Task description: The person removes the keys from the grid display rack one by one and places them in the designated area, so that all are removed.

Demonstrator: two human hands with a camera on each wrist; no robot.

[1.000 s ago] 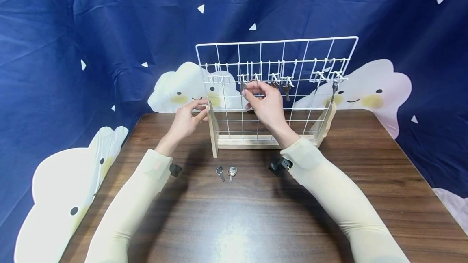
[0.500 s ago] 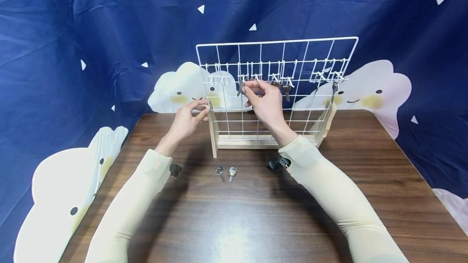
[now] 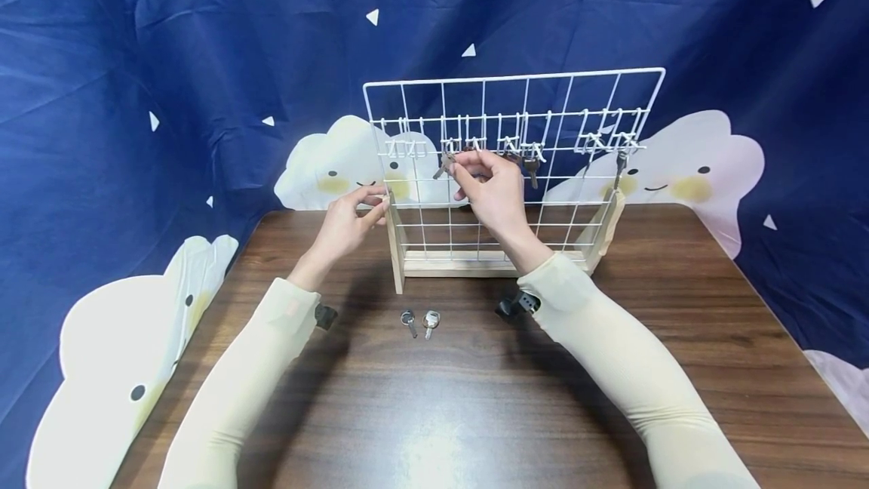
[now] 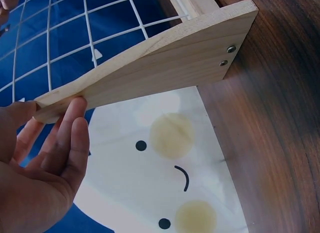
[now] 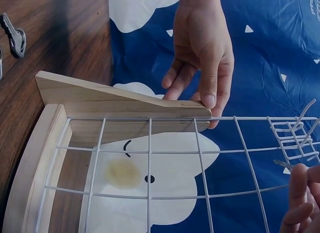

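A white wire grid rack (image 3: 514, 79) stands on a wooden base, with several white hooks along one of its bars. My left hand (image 3: 342, 228) pinches the upper end of the left wooden side panel (image 3: 396, 251); in the left wrist view the thumb lies on one face and fingers (image 4: 75, 123) on the other. My right hand (image 3: 498, 198) holds a key (image 3: 443, 167) between thumb and fingertips, just under a hook (image 3: 451, 145). Whether its ring is on that hook cannot be told. Only the key's tip (image 5: 282, 164) shows in the right wrist view.
Two silver keys, one on the left (image 3: 409, 321) and one on the right (image 3: 431, 323), lie on the brown wooden table (image 3: 380, 429) before the rack. Other keys hang farther right, including a dark key (image 3: 532, 170) and one near the right panel (image 3: 621, 166). A blue curtain (image 3: 271, 36) hangs behind.
The key in my right hand has turned, its blade now pointing down and left. That hand has shifted only slightly; my left hand keeps its place on the panel.
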